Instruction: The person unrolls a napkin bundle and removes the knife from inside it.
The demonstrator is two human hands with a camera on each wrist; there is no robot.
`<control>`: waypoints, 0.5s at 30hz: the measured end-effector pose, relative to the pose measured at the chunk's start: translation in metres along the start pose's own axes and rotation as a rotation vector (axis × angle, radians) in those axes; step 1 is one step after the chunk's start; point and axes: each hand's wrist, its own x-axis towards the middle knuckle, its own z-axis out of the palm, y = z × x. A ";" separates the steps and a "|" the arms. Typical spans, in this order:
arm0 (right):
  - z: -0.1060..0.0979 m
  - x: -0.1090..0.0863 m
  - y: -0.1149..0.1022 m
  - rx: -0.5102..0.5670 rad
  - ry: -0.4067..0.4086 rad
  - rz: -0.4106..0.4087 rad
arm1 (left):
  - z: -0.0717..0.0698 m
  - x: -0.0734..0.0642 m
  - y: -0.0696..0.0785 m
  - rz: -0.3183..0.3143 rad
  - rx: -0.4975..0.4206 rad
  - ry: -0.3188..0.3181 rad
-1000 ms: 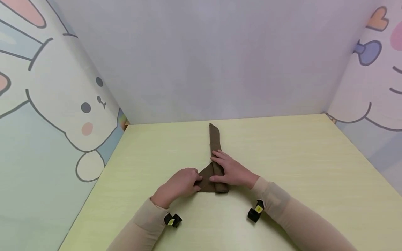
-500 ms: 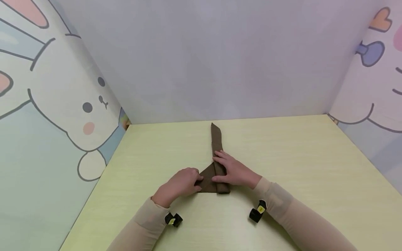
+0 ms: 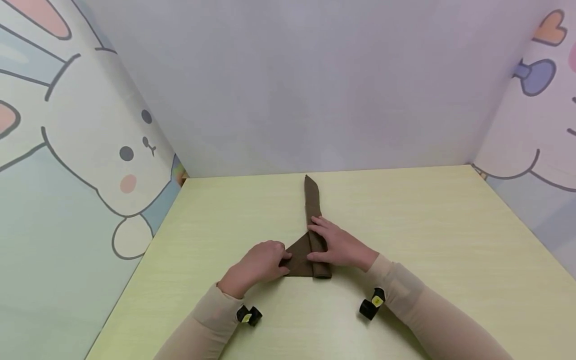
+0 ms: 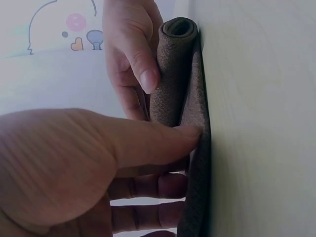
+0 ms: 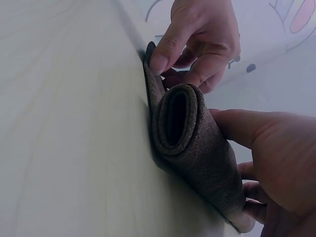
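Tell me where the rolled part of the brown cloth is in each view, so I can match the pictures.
Head: the rolled part is just right of and below centre, under the right hand.
Left wrist: it is at upper centre.
Right wrist: it runs from centre to lower right.
Shared landmark: the left hand, on the unrolled flap.

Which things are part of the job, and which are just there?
Part of the job:
cloth, partly rolled
left hand, touching it
right hand, touching it
table, under it

Just there:
rabbit picture
heart picture
wall
wrist cameras
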 end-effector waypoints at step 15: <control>-0.005 -0.003 -0.004 0.007 -0.019 0.022 | 0.000 -0.001 -0.004 -0.020 0.057 0.030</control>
